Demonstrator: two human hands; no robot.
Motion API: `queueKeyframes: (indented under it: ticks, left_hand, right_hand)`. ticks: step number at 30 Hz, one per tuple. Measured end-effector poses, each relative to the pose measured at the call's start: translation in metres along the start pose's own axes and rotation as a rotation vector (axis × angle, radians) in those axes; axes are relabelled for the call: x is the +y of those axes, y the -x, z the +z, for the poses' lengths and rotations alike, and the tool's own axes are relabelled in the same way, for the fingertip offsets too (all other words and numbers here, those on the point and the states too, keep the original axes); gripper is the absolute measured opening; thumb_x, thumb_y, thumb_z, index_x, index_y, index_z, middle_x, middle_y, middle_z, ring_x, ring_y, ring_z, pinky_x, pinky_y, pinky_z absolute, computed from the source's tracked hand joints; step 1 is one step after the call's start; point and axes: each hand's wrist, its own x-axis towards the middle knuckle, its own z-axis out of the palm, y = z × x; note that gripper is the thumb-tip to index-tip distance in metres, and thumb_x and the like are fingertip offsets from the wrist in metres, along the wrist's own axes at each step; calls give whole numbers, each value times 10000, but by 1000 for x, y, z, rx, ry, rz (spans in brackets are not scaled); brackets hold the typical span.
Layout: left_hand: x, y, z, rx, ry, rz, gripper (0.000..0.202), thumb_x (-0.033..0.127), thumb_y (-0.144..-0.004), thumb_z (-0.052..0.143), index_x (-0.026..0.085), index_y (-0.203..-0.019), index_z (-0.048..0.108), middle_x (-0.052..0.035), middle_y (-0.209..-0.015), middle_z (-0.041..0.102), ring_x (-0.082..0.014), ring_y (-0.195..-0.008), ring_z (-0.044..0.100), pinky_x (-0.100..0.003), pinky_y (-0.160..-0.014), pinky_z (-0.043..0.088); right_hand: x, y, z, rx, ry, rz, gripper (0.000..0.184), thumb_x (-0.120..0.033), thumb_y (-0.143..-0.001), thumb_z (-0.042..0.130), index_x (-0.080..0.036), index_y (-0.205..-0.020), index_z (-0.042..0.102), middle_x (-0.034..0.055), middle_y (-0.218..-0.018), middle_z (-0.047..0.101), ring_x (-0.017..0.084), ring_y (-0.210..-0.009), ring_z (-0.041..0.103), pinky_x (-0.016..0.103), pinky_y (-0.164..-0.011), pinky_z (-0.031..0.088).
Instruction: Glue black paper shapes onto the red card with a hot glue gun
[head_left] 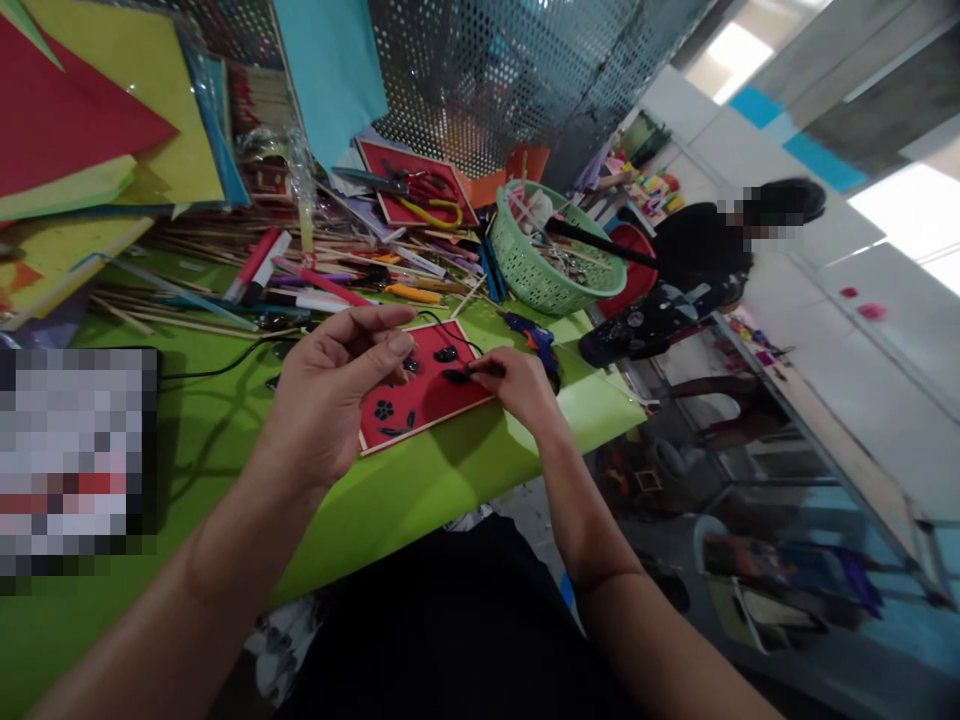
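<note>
A red panel (421, 412) edged with pale thin sticks lies on the green tabletop in front of me. Several black cut-out shapes are on it, among them a black flower (384, 409) and thin leaf-like pieces (397, 428). My right hand (517, 385) pinches a small black piece (455, 376) at the panel's right side. Over the panel's left edge hovers my left hand (322, 390), fingers half curled, thumb and index a little apart; I see nothing between them. A blue glue gun (531, 333) lies just beyond my right hand.
Behind the panel are pens, sticks, scissors (435, 198) and a green basket (555, 270) of small items. Coloured sheets (172, 90) are piled at the back left. A blurred-out object (71, 450) stands on the left. Another person (697, 250) is at the right.
</note>
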Motion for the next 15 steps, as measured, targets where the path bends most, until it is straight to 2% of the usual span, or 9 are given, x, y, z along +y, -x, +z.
queueKeyframes:
  ticks: [6, 10, 15]
  left_hand:
    - [1, -7, -5, 45, -76, 30, 205, 168, -661, 817, 223, -853, 771, 8, -802, 703, -63, -584, 537, -201, -526, 469]
    - [2, -16, -16, 73, -120, 91, 193, 178, -699, 814, 246, -875, 773, 11, -795, 693, -78, -635, 550, -217, -549, 476]
    - [6, -24, -27, 133, -221, 176, 171, 210, -727, 805, 271, -884, 773, 21, -786, 694, -91, -648, 537, -239, -575, 458]
  right_hand:
    - [0, -2, -6, -30, -23, -32, 144, -167, -810, 680, -208, -925, 759, 17, -839, 718, 157, -761, 628, 258, -695, 442]
    - [2, 3, -15, 43, -69, -159, 166, -176, -864, 637, -207, -975, 757, 45, -910, 711, 180, -861, 648, 285, -781, 480]
    - [9, 12, -13, -15, 5, -257, 229, -171, -914, 577, -217, -1049, 756, 81, -994, 698, 209, -953, 651, 326, -864, 500]
